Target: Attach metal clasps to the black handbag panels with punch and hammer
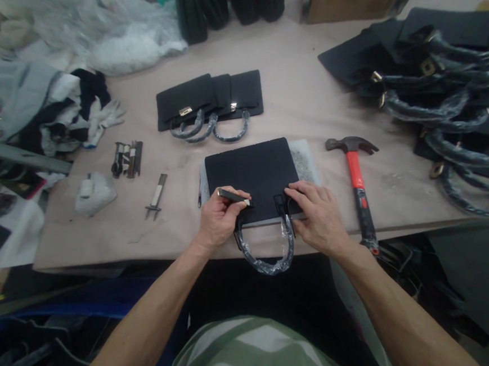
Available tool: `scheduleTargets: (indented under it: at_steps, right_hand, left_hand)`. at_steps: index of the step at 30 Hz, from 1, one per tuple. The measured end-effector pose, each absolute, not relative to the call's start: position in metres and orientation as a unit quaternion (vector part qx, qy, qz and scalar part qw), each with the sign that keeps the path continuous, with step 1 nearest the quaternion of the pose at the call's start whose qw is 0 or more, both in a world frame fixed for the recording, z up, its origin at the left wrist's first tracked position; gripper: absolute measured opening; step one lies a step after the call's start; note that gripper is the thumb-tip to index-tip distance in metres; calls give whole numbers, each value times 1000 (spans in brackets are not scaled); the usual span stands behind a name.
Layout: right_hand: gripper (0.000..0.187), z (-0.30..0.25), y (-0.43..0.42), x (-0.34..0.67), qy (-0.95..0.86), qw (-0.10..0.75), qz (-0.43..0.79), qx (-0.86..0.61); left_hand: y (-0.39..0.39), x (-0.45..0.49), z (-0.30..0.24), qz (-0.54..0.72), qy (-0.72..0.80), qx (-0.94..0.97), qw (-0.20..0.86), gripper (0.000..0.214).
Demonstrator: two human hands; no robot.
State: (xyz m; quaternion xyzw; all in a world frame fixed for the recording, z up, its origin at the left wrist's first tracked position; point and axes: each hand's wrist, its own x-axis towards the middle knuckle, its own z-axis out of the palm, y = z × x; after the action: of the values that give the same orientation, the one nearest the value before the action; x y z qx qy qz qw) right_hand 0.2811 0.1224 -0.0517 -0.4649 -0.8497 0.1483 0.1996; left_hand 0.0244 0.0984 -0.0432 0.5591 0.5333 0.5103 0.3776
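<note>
My left hand (220, 219) is closed around a short metal punch (232, 197) with white wrapping near its tip. The tip is at the lower part of a black bag panel (250, 166), left of its handle; I cannot tell whether it touches. My right hand (319, 214) grips the panel's lower right edge, fingertips on top beside the handle's base and thumb lower down. The plastic-wrapped handle (269, 265) loops toward me past the table edge. Under the panel lies a pale, speckled slab (304, 160).
A claw hammer (358, 183) with a red and black grip lies at right. Another pronged punch (156, 196) and several metal tools (127, 158) are at left. Black panels with handles (208, 101) lie behind; more are heaped at right (445, 103). Clear plastic (125, 32) covers the back left.
</note>
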Motion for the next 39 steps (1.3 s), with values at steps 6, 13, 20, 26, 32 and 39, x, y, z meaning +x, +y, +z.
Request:
scheduleTargets:
  at_steps: [6,13,20,26,32,39]
  right_hand:
    - [67,-49,122,281,-848,205,160,-463]
    - [71,-49,123,283,-849,209,178,-451]
    - [68,-48,123,282,-851,204,171,-453]
    - [64,-48,126,286,-854,218,190,-433]
    - [61,-52,127,289,-852,225,205,-425]
    - [54,-40,125,308,-813,303,202,-455]
  left_hand:
    - [96,25,-44,485,552,583,345,9]
    - [94,26,-41,440,542,669,255,8]
    - [96,30,-38,423,558,682,211,7]
    - [103,25,-40,415,546,678,264,8]
    - [105,22,-41,420,527,682,284,11]
    - [101,29,-44,417,536,696,231,10]
